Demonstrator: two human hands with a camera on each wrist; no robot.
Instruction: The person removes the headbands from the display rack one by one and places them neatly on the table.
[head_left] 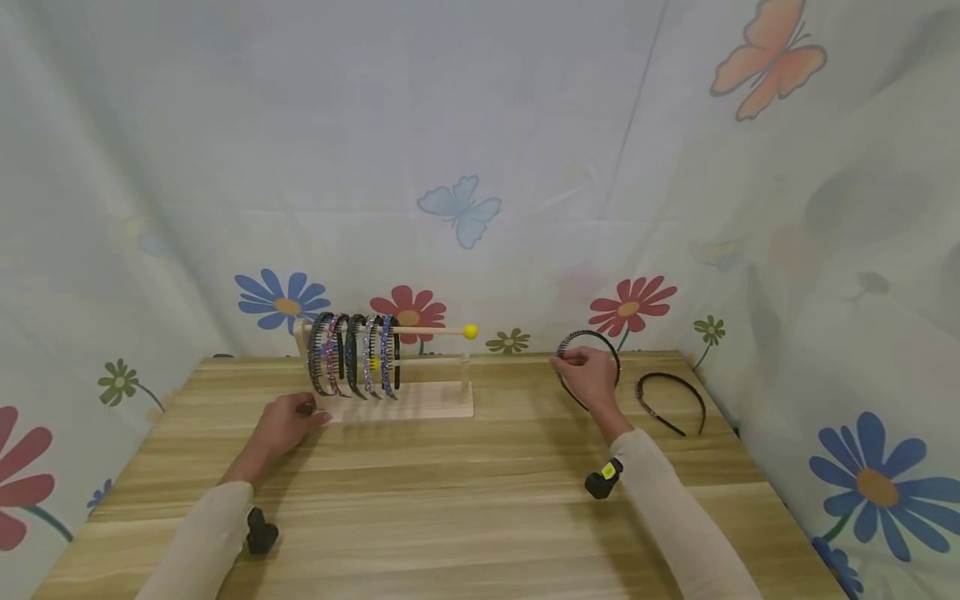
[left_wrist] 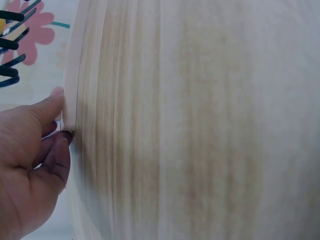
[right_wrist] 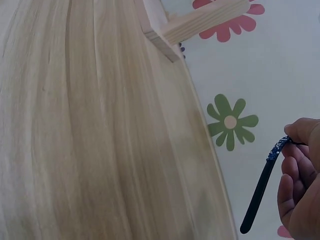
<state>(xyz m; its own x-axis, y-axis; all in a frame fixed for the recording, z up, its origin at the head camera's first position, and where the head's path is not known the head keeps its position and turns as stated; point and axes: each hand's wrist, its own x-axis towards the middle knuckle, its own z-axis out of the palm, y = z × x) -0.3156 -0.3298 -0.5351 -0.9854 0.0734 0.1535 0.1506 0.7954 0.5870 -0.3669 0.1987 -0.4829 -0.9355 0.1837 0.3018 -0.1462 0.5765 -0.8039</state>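
Note:
A wooden headband stand stands left of centre, with several glittery headbands hanging on its rods. My left hand grips the left end of the stand's base. In the left wrist view, the thumb lies over the base's edge and the other fingers curl beside it. Off to the right, my right hand holds a black headband up above the table. The right wrist view shows blue glitter on this band near the pinching fingers. Part of it is hidden behind the hand.
Another dark headband lies on the wooden table at the right. A yellow ball caps the stand's upper rod. Behind the table hangs a white cloth printed with flowers and butterflies.

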